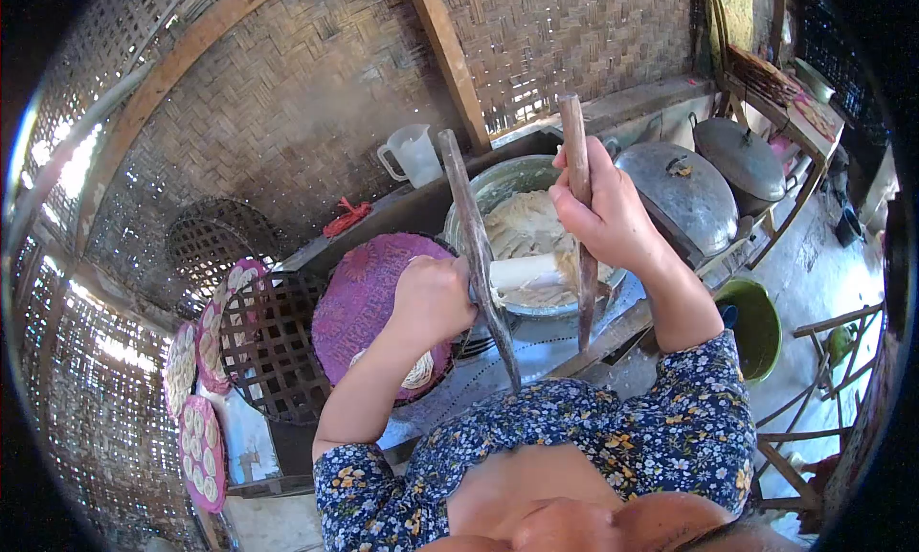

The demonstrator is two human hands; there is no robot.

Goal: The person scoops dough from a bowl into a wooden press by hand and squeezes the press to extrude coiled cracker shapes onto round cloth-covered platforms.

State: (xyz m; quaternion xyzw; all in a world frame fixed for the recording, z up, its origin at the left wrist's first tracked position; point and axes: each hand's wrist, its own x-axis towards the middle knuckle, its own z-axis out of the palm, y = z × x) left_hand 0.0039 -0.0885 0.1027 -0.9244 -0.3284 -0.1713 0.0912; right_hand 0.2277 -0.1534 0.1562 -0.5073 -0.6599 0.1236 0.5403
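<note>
My right hand (pixel 605 210) is closed round the upper part of a wooden handle (pixel 577 155). My left hand (pixel 433 301) is in a fist against a second, darker wooden handle (pixel 466 207); its fingertips are hidden. Between the two handles lies a white cylinder (pixel 525 271), forming one press-like tool with them. Pale dough (pixel 525 225) fills part of a large metal basin (pixel 485 186) behind the cylinder. Beside my left forearm, a round purple patterned cloth (pixel 354 298) bears a coil of pale strands (pixel 418 371), partly hidden by my arm.
A black woven basket tray (pixel 271 346) stands left of the cloth, near pink mats with pale coils (pixel 201 453). A clear plastic jug (pixel 414 156) and red string (pixel 346 217) sit at the back. Lidded pots (pixel 682 193) and a green bucket (pixel 750 327) are to the right.
</note>
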